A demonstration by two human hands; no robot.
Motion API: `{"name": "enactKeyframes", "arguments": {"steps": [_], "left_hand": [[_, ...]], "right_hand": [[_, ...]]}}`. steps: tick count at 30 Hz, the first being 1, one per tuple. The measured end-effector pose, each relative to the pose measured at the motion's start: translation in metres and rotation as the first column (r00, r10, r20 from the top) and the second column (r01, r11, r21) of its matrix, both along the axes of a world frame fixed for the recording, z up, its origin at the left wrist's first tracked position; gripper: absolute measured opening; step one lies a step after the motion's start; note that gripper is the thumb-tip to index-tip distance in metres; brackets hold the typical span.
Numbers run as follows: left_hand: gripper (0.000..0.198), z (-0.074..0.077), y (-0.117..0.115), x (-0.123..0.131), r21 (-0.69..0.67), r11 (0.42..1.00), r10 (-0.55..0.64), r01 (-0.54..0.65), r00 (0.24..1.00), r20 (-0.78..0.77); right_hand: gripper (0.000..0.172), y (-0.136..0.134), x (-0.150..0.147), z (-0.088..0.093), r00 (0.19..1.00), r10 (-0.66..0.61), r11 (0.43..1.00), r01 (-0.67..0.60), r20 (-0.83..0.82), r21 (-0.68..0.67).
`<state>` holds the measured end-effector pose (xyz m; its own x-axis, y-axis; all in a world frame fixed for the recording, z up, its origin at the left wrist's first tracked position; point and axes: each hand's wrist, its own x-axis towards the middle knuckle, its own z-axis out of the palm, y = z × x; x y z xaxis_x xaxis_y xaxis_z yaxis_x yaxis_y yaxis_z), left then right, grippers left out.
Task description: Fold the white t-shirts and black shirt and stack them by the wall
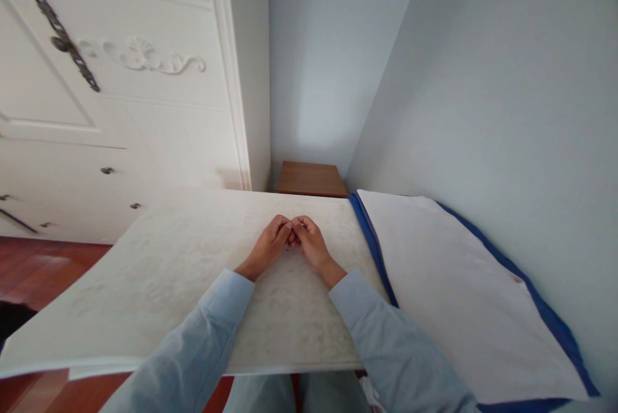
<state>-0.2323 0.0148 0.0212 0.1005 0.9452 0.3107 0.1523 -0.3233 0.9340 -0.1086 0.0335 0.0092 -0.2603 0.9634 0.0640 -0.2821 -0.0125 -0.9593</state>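
Note:
My left hand (268,247) and my right hand (311,244) rest together near the far middle of a cream mattress (145,284). The fingers of both hands are curled and pressed against each other, fingertips meeting. Whatever lies between the fingertips is too small to make out. Light blue sleeves cover both forearms.
A white sheet with a blue border (458,291) lies to the right of the mattress, against a pale wall. A white wardrobe (120,110) with dark metal handles stands to the left. A small brown wooden table (311,179) sits in the far corner. Reddish wooden floor (43,265) shows at the left.

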Motion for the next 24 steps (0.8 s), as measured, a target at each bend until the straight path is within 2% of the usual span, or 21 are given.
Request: {"name": "enactKeyframes", "arguments": {"steps": [3, 7, 17, 24], "left_hand": [[0.025, -0.0001, -0.0009, 0.0007, 0.004, 1.0, 0.002, -0.002, 1.0, -0.027], [0.024, 0.0012, -0.0023, 0.0026, 0.007, 0.998, 0.067, -0.067, 0.994, -0.086], [0.026, 0.0071, -0.0002, -0.004, -0.015, 0.995, 0.098, -0.1, 0.989, -0.109], [0.034, 0.0051, -0.0009, -0.0007, -0.019, 0.999, 0.036, -0.037, 0.997, -0.066]], "right_hand": [[0.043, -0.0001, -0.0009, -0.0017, 0.998, -0.021, 0.999, 0.02, 0.056, 0.03], [0.042, -0.0001, -0.0018, -0.0023, 0.993, -0.046, 0.997, 0.038, 0.107, 0.074], [0.041, 0.0024, -0.0045, 0.0006, 0.994, -0.02, 0.999, 0.015, 0.111, 0.043], [0.031, 0.0025, -0.0044, -0.0005, 0.976, -0.114, 0.99, 0.097, 0.185, 0.099]]}}
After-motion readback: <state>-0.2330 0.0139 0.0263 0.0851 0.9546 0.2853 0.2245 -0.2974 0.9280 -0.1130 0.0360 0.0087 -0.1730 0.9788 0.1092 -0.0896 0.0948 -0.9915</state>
